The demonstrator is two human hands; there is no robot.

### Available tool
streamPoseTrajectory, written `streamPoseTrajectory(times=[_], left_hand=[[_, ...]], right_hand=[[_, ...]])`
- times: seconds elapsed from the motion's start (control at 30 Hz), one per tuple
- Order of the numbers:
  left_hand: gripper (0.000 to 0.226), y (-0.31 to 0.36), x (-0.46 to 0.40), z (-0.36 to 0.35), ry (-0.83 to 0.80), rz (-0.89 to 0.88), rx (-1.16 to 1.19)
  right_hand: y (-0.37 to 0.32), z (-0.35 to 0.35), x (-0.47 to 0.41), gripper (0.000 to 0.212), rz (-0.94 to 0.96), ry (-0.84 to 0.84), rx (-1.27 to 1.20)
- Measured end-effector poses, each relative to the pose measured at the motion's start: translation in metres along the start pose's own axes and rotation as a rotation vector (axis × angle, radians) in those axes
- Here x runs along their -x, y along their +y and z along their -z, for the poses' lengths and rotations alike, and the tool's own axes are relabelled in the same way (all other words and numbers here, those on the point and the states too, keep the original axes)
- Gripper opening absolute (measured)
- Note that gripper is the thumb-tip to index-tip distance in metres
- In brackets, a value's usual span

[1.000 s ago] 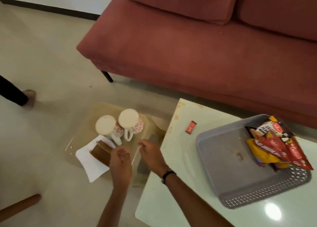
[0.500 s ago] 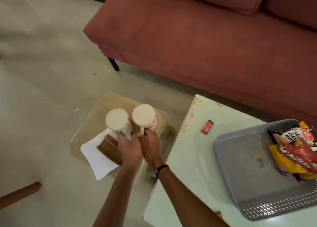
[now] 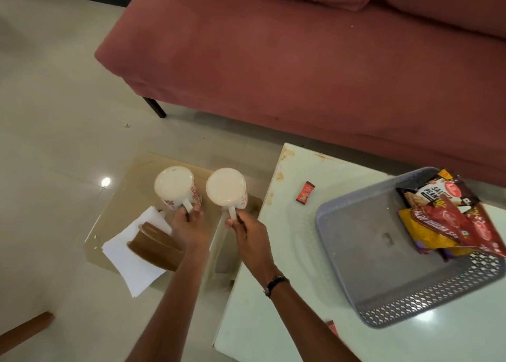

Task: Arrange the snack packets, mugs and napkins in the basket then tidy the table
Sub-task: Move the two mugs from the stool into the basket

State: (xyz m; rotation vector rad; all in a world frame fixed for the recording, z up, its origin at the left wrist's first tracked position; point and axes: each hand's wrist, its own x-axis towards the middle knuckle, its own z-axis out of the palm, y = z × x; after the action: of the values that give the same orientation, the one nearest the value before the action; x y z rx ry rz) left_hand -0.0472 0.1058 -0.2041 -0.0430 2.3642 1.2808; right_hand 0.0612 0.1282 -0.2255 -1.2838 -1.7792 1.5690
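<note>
At the bottom edge, both forearms run out of frame, and a small red item (image 3: 332,328) on the white table (image 3: 273,307) is half hidden behind the right arm; what it is cannot be told. A brown rounded bar (image 3: 24,331) is cut off at the lower left corner. Past the wrists, white napkins (image 3: 131,263) lie on a low glass side table (image 3: 115,211), partly covered by a brown napkin holder (image 3: 156,248) that the left forearm overlaps. The left hand (image 3: 189,226) is closed around the handle of the left mug (image 3: 176,187); the right hand (image 3: 247,231) is closed around the handle of the right mug (image 3: 226,187). Both mugs are upside down, side by side but apart, above the glass; whether they touch it is unclear. To the right, a grey basket (image 3: 356,266) rests on the white table, its far right side cropped, with snack packets (image 3: 449,219) piled at that end. A small red sachet (image 3: 305,192) lies on the table between mugs and basket. Beyond, pale floor tiles (image 3: 54,88) and a dusty-red sofa (image 3: 273,60).
</note>
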Motion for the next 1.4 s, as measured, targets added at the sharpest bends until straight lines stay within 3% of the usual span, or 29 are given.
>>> streamPoseTrajectory(times=[0.23, 0.37, 0.47, 0.67, 0.87, 1.13, 1.4], left_hand=[[0.017, -0.001, 0.101, -0.041, -0.304, -0.354, -0.083], [0.017, -0.011, 0.161, -0.083, -0.501, -0.416, -0.123], [0.031, -0.019, 0.206, -0.114, -0.612, -0.461, -0.17], [0.019, -0.043, 0.266, -0.172, -0.778, -0.36, -0.118], [0.012, -0.061, 0.278, -0.219, -0.737, -0.294, -0.121], [0.024, -0.063, 0.259, -0.236, -0.736, -0.337, -0.283], [0.013, -0.047, 0.235, -0.237, -0.793, -0.585, -0.593]], right_hand=[[0.01, 0.102, 0.047, 0.019, 0.046, 0.213, 0.023], [0.035, 0.181, 0.082, 0.036, -0.002, 0.383, 0.073], [0.062, 0.233, 0.109, 0.02, -0.046, 0.443, 0.126], [0.097, 0.297, 0.144, 0.009, -0.123, 0.497, 0.158], [0.121, 0.318, 0.151, 0.012, -0.146, 0.482, 0.114], [0.129, 0.309, 0.146, 0.017, -0.12, 0.489, 0.087], [0.12, 0.248, 0.134, 0.027, -0.207, 0.643, -0.013]])
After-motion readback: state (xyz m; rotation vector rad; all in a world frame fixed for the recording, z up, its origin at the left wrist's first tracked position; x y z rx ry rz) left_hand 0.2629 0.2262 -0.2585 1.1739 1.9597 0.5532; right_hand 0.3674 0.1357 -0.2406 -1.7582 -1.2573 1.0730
